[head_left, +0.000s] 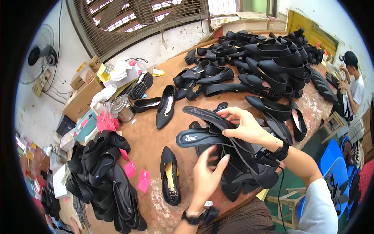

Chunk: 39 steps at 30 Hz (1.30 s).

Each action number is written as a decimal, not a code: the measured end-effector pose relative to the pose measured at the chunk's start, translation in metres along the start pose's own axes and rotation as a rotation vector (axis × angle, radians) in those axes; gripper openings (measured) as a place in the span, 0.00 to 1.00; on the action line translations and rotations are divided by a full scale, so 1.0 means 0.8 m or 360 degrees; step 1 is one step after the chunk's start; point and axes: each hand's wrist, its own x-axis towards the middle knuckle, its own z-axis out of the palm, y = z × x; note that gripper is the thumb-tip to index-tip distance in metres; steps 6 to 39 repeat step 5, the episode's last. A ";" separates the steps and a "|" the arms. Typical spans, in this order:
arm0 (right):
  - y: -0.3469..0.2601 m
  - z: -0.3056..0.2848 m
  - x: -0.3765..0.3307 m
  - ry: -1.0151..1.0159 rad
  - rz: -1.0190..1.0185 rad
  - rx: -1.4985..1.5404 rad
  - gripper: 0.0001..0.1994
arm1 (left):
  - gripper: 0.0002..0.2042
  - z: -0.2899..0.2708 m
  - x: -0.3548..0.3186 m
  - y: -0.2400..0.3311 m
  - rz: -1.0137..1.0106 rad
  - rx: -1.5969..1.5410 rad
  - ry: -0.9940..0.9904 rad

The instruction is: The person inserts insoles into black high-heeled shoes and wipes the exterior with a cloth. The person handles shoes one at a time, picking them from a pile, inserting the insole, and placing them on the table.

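Right hand [245, 126] pinching 1 thin black shoe insole [206, 115] over near heap of black insoles [249, 171]; left hand [206, 175] half open, fingertips touching heap.

You get bright daylight from the slatted window [140, 19]; fisheye edges bend and darken, shadows stay soft.

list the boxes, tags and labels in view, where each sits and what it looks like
Cardboard box: far left of the table, brown, long.
Small cartons: on top of it, tan with yellow.
Teal box: left edge, flat.
Pink tags: on the table near the lone shoe, small squares.
Insole: by the hands, black with a pale logo.
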 end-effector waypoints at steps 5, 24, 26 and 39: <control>0.015 -0.021 -0.007 -0.0061 -0.0013 0.0183 0.28 | 0.38 0.056 0.056 -0.044 -0.0020 0.0018 0.0019; 0.015 -0.021 -0.007 -0.0061 -0.0013 0.0183 0.28 | 0.38 0.056 0.056 -0.044 -0.0020 0.0018 0.0019; 0.015 -0.021 -0.007 -0.0061 -0.0013 0.0183 0.28 | 0.38 0.056 0.056 -0.044 -0.0020 0.0018 0.0019; 0.015 -0.021 -0.007 -0.0061 -0.0013 0.0183 0.28 | 0.38 0.056 0.056 -0.044 -0.0020 0.0018 0.0019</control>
